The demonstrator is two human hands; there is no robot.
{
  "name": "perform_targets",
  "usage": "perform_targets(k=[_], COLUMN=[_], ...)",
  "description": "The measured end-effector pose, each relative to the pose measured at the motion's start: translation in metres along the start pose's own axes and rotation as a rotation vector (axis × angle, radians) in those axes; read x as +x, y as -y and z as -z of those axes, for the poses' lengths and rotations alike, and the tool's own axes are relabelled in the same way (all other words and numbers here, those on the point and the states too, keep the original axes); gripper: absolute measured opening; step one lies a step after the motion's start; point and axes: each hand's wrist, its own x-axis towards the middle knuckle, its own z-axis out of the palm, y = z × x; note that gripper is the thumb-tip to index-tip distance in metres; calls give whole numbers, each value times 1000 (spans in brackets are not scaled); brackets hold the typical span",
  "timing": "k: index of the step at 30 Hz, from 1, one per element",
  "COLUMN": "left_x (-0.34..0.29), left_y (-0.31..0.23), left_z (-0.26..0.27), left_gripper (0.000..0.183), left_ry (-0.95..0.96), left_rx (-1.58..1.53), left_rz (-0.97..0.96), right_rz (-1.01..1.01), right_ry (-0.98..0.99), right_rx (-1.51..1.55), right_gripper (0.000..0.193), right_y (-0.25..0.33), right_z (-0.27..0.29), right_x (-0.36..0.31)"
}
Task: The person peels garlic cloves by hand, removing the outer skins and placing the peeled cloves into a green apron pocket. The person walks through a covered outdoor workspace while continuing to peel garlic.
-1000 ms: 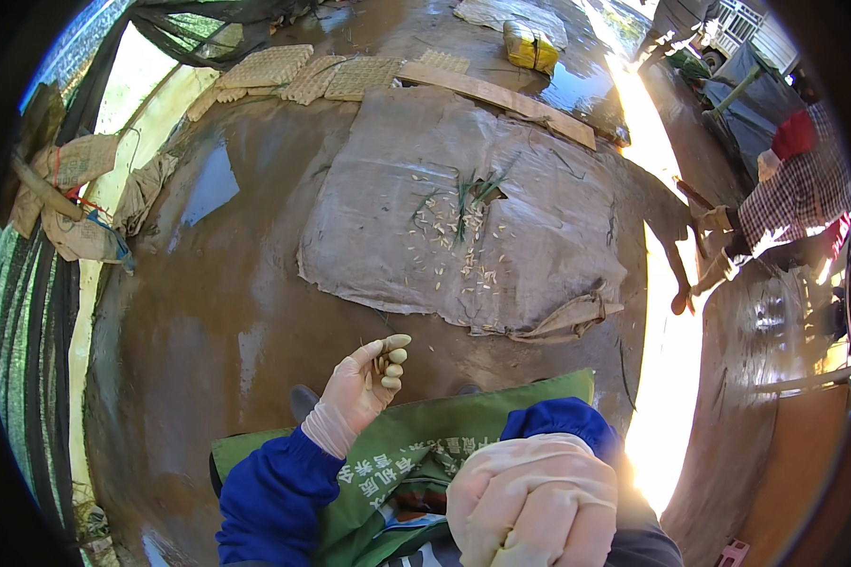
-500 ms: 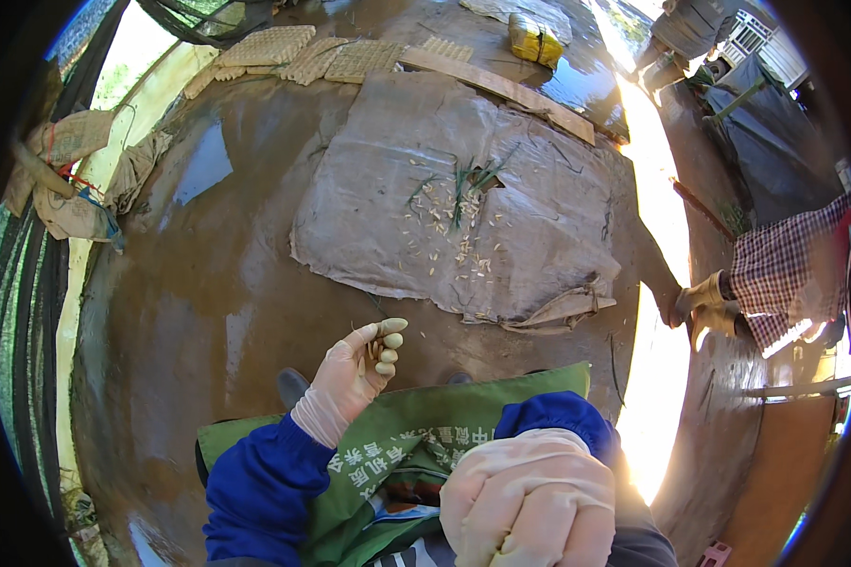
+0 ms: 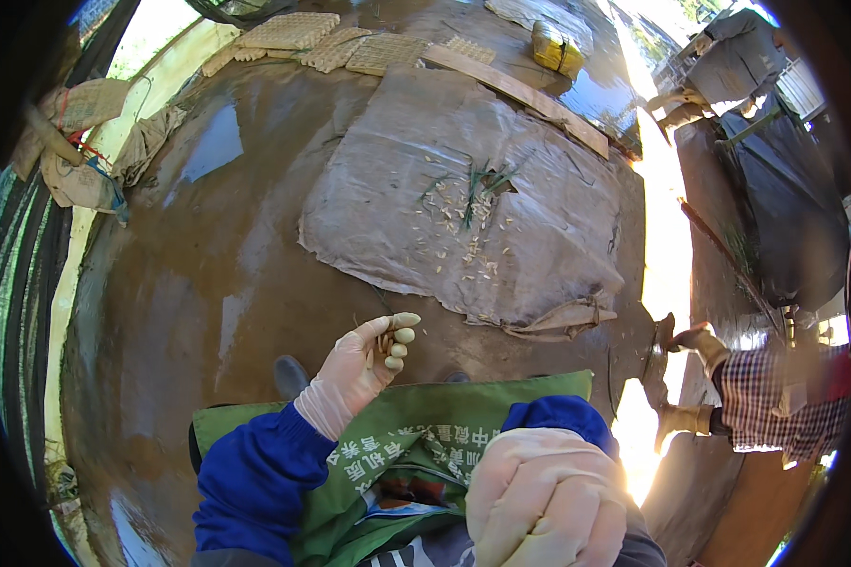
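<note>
The two gloved hands are apart. The left hand sits just short of the sheet's near edge, its fingers curled and its thumb brought toward the index finger around a few small pale pieces (seed-like, though too small to name). The right hand looms at the lower edge of the view, knuckles up and fingers bent under; I cannot tell whether it holds anything. A green apron spreads beneath both, its upper edge running across the lap.

Beyond the left hand, a strip of wet brown floor separates it from the grey sheet, whose near right corner is folded up. Similar pieces lie scattered around the sheet's middle beside green blades. The wooden plank borders the far right edge, with moulded trays past the far left corner. Floor stretches broadly leftward to a pale ledge; on the right, a bright sunlit strip bounds the space, where a co-worker's boots stand.
</note>
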Motion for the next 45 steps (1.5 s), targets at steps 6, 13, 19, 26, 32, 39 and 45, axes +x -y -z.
perform_targets(k=[6,13,19,26,32,39,45], left_x=[1,1,2,2,2,0,-4], left_y=[-2,-1,0,0,-1,-3,-5], left_z=[0,0,2,4,3,3,6], left_gripper=[32,32,32,32,32,31,31], left_ry=[9,2,15,-1,15,0,40], left_rx=[-17,-20,-24,-30,-58,-47,-90], left_rz=[-2,-4,-8,-12,3,-29,-48], right_rz=[113,108,-61,-65,-71,-148,-636], right_ry=[-111,-169,191,151,127,158,-124], right_rx=[-144,-281,-67,-46,-45,-420,-1243], right_gripper=[8,9,6,6,10,20,18], right_y=[-5,-2,17,11,8,-8,-58], right_z=[-8,-13,19,16,15,40,105], right_x=[1,9,-1,-1,-1,-3,-34])
